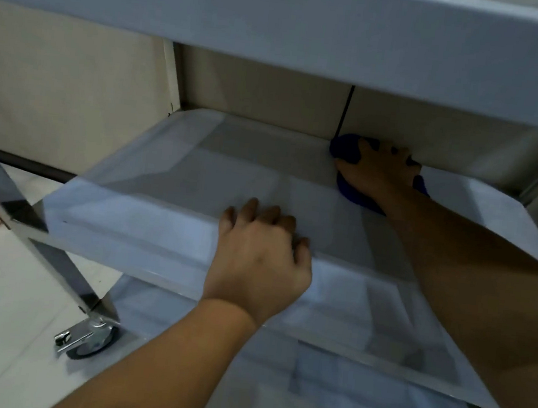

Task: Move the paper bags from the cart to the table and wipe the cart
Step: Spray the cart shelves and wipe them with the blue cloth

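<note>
Both arms outstretched, left grip (260,256) curled.

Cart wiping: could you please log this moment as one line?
stage: wiping middle shelf | right hand: presses blue cloth at back edge | left hand: grips front rim | paper bags: not in view
</note>
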Available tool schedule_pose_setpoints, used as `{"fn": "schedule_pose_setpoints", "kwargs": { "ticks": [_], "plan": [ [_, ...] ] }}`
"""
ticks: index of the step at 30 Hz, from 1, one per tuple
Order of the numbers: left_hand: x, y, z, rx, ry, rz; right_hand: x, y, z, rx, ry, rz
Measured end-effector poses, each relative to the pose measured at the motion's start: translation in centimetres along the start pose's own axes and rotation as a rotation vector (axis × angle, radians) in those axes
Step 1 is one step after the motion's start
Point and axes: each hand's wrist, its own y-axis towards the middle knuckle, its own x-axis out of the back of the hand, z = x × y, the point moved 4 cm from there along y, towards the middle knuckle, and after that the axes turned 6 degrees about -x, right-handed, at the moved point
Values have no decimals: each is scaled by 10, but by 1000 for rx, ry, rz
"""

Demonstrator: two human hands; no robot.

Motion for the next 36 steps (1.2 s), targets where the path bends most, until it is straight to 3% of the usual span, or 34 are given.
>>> {"fn": "schedule_pose_setpoints", "kwargs": {
  "ticks": [8, 11, 15, 19, 24, 30, 36],
  "plan": [
    [10, -1, -1, 8, -103, -90, 1, -116, 15, 293, -12, 42],
    [18, -5, 3, 53, -197, -160, 7, -178, 13, 355, 36, 124],
    [29, -10, 4, 141, -275, -206, 20, -243, 6, 454, 8, 107],
    [35, -13, -1, 114, -349, -224, 24, -287, 0, 485, -34, 150],
    [49, -18, 12, 166, -439, -227, 22, -281, 13, 475, -30, 178],
    [53, -14, 106, 207, -29, 64, 12, -258, 60, 573, -16, 207],
    [48, -11, 120, 164, 24, 79, 2, -208, 95, 583, 37, 152]
  ]
}}
